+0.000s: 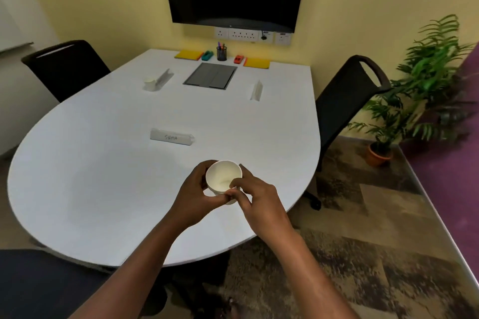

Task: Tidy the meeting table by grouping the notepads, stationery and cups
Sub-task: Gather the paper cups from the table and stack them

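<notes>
White cup [223,179] gripped by left hand [193,195] and right hand [259,201] above table [90,176] near edge; bare tabletop around.

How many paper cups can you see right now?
2. One paper cup is held by both the left hand and right hand; the other cup stands far left beside a folded name card.

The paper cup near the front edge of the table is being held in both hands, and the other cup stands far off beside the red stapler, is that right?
Not quite. The head view shows the other cup on the left beside a folded name card, not the red stapler. The rest holds: the left hand and right hand both keep a grip on the paper cup near the front of the table.
</notes>
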Tool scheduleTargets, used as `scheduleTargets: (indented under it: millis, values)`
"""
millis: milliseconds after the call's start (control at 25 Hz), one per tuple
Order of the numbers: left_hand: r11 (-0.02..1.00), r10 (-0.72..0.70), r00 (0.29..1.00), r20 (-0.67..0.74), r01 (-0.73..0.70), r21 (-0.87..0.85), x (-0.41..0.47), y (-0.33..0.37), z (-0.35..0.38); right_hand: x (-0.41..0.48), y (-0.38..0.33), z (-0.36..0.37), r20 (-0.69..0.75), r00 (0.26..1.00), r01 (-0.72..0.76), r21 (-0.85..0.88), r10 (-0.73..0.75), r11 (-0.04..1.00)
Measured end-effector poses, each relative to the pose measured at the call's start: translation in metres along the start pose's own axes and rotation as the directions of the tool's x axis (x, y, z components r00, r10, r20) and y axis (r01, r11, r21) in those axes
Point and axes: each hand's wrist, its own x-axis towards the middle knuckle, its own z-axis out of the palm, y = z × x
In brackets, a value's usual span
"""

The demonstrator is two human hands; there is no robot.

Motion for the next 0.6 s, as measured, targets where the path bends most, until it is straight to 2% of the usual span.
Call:
scheduleTargets:
  millis: [160, 360, 600]
  values:
    - [0.999, -0.05, 0.998, -0.027, 0.05, -0.003, 0.059, -0.018, 0.005, 0.06, 0.034, 0.003, 0.032, 0.999, 0.045, -0.019, -0.044, 0.999]
    - [0.99, -0.139, 0.98, -0.143, 0.136, -0.026, 0.138, -0.046, -0.012, 0.151, 0.06, 0.025, -0.025, 0.997, 0.073, 0.036, -0.073, 0.997]
    - [0.965, -0.145, 0.931, -0.335, 0.207, 0.158, 0.189, -0.084, -0.021, 0.231, 0.079, 0.056, -0.139, 0.989, 0.085, 0.191, -0.059, 0.978]
